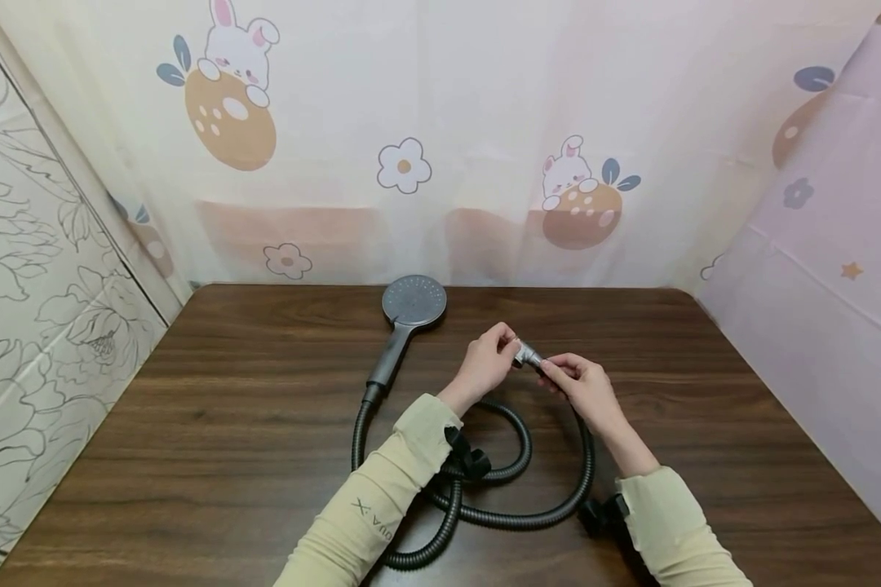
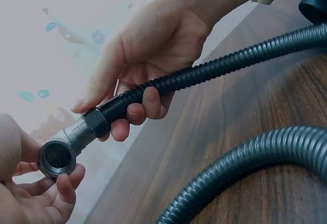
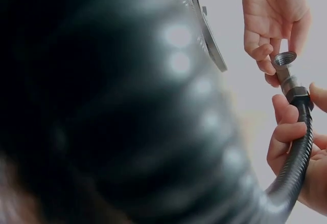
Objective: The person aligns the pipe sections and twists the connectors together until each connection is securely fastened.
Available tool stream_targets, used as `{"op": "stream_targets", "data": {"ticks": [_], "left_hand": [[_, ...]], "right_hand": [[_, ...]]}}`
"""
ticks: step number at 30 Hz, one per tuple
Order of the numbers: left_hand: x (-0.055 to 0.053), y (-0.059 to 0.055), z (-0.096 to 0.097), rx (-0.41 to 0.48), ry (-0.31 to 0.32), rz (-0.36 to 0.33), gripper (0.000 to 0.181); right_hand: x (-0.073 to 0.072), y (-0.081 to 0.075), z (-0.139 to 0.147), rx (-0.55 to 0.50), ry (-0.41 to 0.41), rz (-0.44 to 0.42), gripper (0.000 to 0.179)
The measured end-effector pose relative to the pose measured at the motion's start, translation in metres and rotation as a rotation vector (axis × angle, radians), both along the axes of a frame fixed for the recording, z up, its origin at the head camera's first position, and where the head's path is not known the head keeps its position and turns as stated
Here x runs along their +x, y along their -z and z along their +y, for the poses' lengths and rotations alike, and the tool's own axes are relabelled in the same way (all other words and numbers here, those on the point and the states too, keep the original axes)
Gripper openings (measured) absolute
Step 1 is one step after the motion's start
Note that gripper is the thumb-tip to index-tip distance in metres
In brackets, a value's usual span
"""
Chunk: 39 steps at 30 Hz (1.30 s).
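Observation:
My left hand (image 1: 484, 367) pinches a silver metal elbow fitting (image 2: 74, 134) by its round, internally threaded end. The fitting's open mouth faces the camera in the left wrist view. My right hand (image 1: 586, 395) holds the end of a black ribbed shower hose (image 2: 214, 69), its fingers curled under it and the thumb beside the black hose nut (image 2: 97, 121). That nut meets the fitting's outer threads, some of which still show. On the hose's other end, the grey hand shower (image 1: 414, 302) lies on the table with its spray face up.
The hose's loops (image 1: 517, 520) lie on the brown wooden table (image 1: 250, 408) beneath and between my forearms. A blurred stretch of hose fills much of the right wrist view. Behind the table hangs a printed curtain (image 1: 484, 98), with patterned sheets at both sides.

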<state>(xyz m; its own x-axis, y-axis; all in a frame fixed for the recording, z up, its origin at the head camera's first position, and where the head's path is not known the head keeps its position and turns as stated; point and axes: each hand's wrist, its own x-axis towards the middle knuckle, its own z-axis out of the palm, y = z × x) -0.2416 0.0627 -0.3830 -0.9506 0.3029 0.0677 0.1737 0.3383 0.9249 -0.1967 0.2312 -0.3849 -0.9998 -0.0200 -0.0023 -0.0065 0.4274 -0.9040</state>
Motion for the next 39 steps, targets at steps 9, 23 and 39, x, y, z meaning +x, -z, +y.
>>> {"op": "stream_targets", "data": {"ticks": [9, 23, 39], "left_hand": [[0.0027, -0.0032, 0.0012, -0.044, -0.002, 0.039, 0.008], [0.0040, -0.0010, 0.0002, -0.049, -0.011, 0.072, 0.007], [0.0045, -0.0022, 0.0011, -0.056, -0.033, 0.097, 0.006]], "right_hand": [[0.0016, 0.0017, 0.0032, 0.080, -0.028, 0.049, 0.037], [0.0039, -0.0030, 0.0006, 0.020, 0.020, 0.018, 0.040], [0.0019, -0.0030, -0.0022, 0.002, 0.030, 0.041, 0.033]]}}
